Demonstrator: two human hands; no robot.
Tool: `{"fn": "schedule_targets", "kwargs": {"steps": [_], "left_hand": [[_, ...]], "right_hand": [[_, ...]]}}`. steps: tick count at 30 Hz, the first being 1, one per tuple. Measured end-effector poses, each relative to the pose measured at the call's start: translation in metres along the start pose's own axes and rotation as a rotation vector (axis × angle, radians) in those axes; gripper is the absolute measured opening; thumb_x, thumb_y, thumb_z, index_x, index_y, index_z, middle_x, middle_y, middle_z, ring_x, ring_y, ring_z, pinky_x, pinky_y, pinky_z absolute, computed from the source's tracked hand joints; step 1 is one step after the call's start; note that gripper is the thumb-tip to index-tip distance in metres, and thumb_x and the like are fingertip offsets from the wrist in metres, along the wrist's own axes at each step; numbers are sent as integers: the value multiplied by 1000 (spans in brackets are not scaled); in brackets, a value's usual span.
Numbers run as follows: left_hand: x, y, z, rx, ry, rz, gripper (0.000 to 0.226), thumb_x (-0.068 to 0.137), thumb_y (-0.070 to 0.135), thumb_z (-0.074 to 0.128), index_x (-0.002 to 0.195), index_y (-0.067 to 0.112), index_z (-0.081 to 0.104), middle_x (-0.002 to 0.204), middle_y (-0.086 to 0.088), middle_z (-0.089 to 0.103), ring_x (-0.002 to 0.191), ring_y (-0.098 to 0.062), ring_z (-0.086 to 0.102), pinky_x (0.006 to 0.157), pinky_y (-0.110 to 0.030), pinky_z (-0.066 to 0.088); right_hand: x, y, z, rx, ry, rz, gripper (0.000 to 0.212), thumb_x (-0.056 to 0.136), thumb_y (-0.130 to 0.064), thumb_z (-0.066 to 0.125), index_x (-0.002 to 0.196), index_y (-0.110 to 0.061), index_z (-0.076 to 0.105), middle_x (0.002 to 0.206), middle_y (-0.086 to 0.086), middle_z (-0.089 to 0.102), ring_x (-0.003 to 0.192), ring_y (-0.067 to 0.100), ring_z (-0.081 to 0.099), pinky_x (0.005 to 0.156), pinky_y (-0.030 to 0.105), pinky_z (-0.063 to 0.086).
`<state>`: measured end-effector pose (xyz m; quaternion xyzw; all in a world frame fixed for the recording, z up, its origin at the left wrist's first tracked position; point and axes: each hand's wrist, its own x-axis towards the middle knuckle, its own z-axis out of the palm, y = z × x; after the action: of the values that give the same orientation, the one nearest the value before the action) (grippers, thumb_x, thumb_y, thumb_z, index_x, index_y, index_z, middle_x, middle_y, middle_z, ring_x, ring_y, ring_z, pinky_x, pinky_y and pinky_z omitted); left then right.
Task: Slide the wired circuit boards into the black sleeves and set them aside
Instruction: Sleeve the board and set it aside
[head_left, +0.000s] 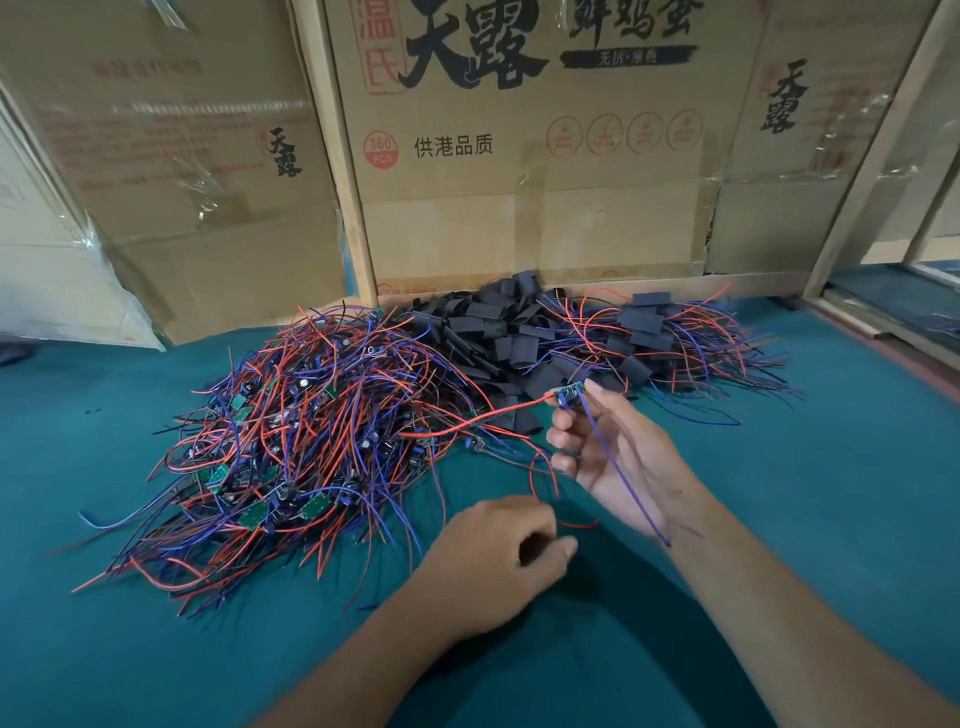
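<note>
You're at a green table (779, 519) with flattened cardboard boxes (519, 156) standing along its far edge. On the left lies a big tangle of wired boards (311, 431), red and blue leads going every way. Behind it, toward the middle, sits a heap of black sleeves (498, 332), and to the right of that a pile of sleeved boards (665, 338) with their wires fanned out.

Your right hand (608, 452) is raised over the table in front of the sleeves, its thumb and fingertips pinching one board (569, 396) at the top; a blue wire (623, 478) hangs from it down across your palm, and a red wire (498, 413) trails left toward the tangle.

Your left hand (498, 556) is lower and nearer to you, fingers curled in. A thin red lead (576, 525) loops just beside its knuckles, but you cannot tell whether that hand is actually holding it.
</note>
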<state>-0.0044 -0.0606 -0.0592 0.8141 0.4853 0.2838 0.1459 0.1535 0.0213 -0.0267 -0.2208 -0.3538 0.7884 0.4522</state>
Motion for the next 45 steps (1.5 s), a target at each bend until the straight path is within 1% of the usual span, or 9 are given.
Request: {"fn": "schedule_targets", "kwargs": {"steps": [4,6,9,11,16,22,30,37,45], "left_hand": [[6,-7,-4,-248,261,-246,14,88,28,69,82,25,57,67,23,54,55,-5,43,55,-15,33],[6,-6,-6,-399,312,-279,15,82,31,67,94,33,60,78,25,59,66,-3,52,64,-14,40],[5,-7,-7,-649,350,-242,38,81,30,63,118,34,58,112,15,64,106,-12,63,92,-35,52],[6,-8,-9,-659,385,-225,39,86,25,63,126,26,59,121,3,63,111,-18,62,96,-45,51],[8,-16,-12,-500,504,-154,18,90,19,68,107,24,72,106,5,70,101,-16,66,94,-32,50],[8,-23,-19,-746,528,-209,7,91,19,68,95,19,73,88,-5,74,82,-19,70,76,-30,55],[7,-24,-25,-782,606,-242,11,86,18,76,88,12,68,66,1,60,56,-13,50,57,-20,45],[4,-26,-45,-549,616,-312,7,77,27,70,73,22,68,52,13,43,47,-6,31,45,-17,27],[4,-26,-46,-752,468,-279,34,80,46,76,77,12,70,55,8,49,51,-11,35,48,-20,34]], "right_hand": [[-1,12,11,-98,-35,65,37,87,-34,59,103,0,57,75,10,61,61,19,58,51,25,50],[-1,15,14,-134,-38,88,38,86,-33,60,102,2,57,76,11,63,62,19,59,53,24,54],[-3,15,14,-208,-44,119,36,87,-34,59,99,-2,70,79,10,66,63,18,63,55,27,55],[-3,18,13,-277,-52,140,31,93,-34,57,96,-9,74,81,7,67,66,16,64,58,28,55],[-4,28,17,-380,-63,179,31,101,-31,52,83,-19,74,72,2,61,57,14,56,49,26,45],[-6,27,19,-490,-118,242,36,99,-44,52,85,-20,76,72,3,62,50,13,48,41,20,32],[-12,10,13,-846,-155,135,7,94,-15,65,88,-12,65,65,4,59,49,15,56,46,15,41],[-12,7,14,-832,-192,26,20,101,-24,57,108,-5,61,97,11,73,87,22,70,81,35,56],[-15,31,29,-816,-264,-64,14,99,-10,59,89,0,57,74,12,68,68,21,68,65,29,54]]}}
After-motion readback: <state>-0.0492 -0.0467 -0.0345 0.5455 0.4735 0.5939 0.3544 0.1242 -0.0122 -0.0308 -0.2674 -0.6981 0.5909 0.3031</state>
